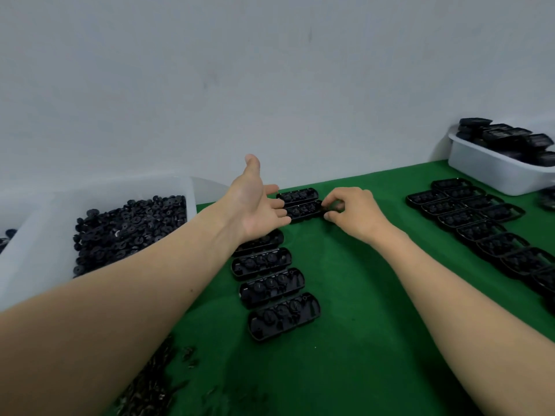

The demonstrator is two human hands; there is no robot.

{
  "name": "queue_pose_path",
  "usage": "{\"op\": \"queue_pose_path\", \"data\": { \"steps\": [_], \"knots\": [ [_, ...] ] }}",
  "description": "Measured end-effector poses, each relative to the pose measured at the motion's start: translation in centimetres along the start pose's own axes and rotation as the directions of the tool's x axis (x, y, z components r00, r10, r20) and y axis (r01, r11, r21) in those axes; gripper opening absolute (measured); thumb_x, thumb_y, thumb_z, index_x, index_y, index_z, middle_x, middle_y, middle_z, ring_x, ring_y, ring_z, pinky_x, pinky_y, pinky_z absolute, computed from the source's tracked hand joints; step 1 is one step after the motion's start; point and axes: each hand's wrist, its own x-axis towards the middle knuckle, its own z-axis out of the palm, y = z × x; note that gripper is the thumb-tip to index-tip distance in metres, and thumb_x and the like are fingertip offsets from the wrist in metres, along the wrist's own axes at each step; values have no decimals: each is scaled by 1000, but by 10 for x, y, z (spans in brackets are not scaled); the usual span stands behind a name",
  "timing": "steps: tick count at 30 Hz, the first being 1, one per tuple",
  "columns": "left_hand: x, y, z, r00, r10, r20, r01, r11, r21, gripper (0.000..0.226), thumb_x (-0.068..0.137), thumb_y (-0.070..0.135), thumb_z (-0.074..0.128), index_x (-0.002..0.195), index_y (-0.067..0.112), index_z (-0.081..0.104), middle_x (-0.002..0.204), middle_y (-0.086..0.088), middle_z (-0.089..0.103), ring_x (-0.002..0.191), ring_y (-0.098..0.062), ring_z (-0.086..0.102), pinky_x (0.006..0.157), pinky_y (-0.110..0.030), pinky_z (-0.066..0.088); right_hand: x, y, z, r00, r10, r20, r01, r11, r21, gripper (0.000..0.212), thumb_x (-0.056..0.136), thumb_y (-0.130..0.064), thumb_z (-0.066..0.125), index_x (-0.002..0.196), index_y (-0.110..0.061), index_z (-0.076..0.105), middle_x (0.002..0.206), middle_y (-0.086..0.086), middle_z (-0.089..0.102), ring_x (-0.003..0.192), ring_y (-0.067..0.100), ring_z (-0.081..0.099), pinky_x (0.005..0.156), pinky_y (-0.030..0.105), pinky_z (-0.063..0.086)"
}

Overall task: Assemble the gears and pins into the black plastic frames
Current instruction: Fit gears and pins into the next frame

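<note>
Green cloth [345, 295] lies under everything. In the middle of it sits a black frame [303, 210]. The right hand [353, 214] pinches the right end of this frame with curled fingers and thumb. The left hand [255, 205] is wide open with its thumb up. Its straight fingertips touch the frame's left end, and it holds nothing. A second frame [297, 195] lies just behind the black frame, touching it. Four nearer frames [271, 286] lie in a line in front of it. Left of the black frame is a clear tub [30, 250] full of black gears [129, 229]. Little pins [150, 382] lie in a heap far in front, to the left. To its right are rows of more frames [480, 223] and a white bin [495, 172] of black parts.
</note>
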Motion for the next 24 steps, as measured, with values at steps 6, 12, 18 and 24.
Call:
{"op": "queue_pose_path", "data": {
  "steps": [6, 12, 18, 24],
  "knots": [
    [-52, -1, -14, 990, 144, 4, -144, 983, 114, 36, 99, 25, 31, 122, 5, 49, 130, -18, 50, 118, -32, 50, 95, -41, 43, -55, -55, -13, 977, -110, -182, 118, 993, 31, 5, 84, -16, 62, 85, -17, 67, 83, -9, 64, 79, 9, 59, 78, 23, 46],
    [-195, -43, -109, 905, 418, -81, -322, 796, 512, 31, 95, 14, 40, 86, 14, 70, 76, -4, 70, 64, -14, 63, 54, -20, 51, -175, -137, -2, 924, -380, -34, 377, 896, 236, 10, 79, -13, 67, 74, -21, 68, 72, -17, 65, 73, -1, 59, 67, 13, 46],
    [-367, -127, -205, 657, 587, -473, -190, 736, 649, 24, 69, 44, 60, 70, 21, 68, 54, -1, 59, 48, -9, 49, 52, -27, 37, -275, -214, 40, 746, -611, 266, 520, 783, 341, 8, 81, -27, 62, 75, -23, 66, 70, -17, 61, 67, 0, 55, 60, 9, 40],
    [-455, -166, -232, 472, 722, -506, -196, 646, 738, 29, 67, 50, 56, 68, 23, 65, 58, -9, 59, 45, -6, 46, 44, -14, 35, -321, -305, 95, 547, -738, 395, 608, 675, 418, 10, 84, -28, 62, 78, -22, 67, 71, -16, 60, 66, -1, 53, 59, 6, 36]
  ]
}}
